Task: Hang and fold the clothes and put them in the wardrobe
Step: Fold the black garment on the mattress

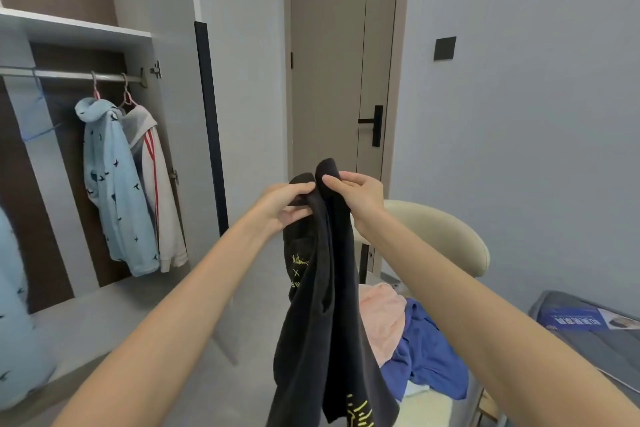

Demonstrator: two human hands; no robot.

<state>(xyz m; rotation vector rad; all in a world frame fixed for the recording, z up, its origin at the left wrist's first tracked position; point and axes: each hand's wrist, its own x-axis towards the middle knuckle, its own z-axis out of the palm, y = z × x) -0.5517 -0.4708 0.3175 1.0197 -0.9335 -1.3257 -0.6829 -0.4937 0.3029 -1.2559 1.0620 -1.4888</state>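
Hands gathered a black garment before the wardrobe.
Left hand and right hand each pinched its top edge, held over the chair; a hanger seemed needed next.

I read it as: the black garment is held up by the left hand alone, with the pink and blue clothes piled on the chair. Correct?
Not quite. Both hands hold it: the left hand and the right hand each pinch the top of the black garment, as the head view shows. The pink garment and blue garment do lie piled on the chair.
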